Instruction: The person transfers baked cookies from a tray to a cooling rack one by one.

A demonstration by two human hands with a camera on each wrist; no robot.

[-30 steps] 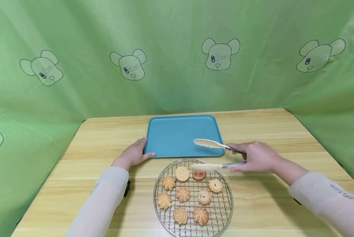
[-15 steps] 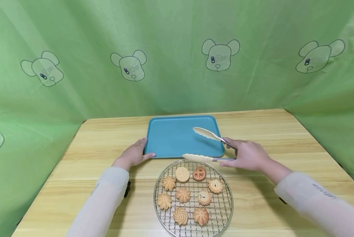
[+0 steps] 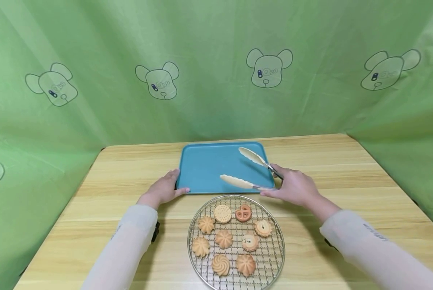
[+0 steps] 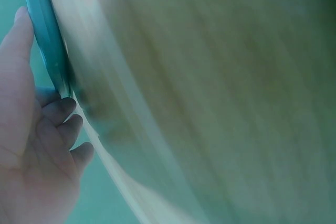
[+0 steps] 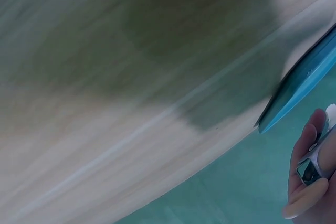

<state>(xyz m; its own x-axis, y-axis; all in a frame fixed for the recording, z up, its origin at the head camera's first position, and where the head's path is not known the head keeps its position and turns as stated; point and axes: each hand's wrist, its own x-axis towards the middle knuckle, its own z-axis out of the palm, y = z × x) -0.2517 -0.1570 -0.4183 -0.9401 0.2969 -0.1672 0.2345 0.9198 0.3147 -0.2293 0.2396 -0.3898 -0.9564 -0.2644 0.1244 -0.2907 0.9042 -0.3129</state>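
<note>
A blue rectangular tray (image 3: 205, 167) lies at the back of the table. My left hand (image 3: 163, 189) holds its front left corner, thumb on the rim; the left wrist view shows that hand's fingers (image 4: 71, 129) bent at the tray's edge. My right hand (image 3: 297, 187) grips metal tongs with cream scalloped tips (image 3: 236, 181). The tongs are spread apart over the right part of the tray, with nothing between the tips. In front of the tray stands a round wire rack (image 3: 283, 249) with several cookies, among them a pretzel-shaped one (image 3: 243, 213) and a round dotted one (image 3: 222, 214).
The wooden table (image 3: 129, 161) reaches back to a green curtain (image 3: 216, 108) printed with bear heads. Curtain also hangs at both sides. The rack sits close to the tray's front edge, between my two forearms.
My right hand has moved left and back with the spread tongs, from partly over the rack to over the tray. The pretzel-shaped cookie is now uncovered. My left hand and the tray stay put.
</note>
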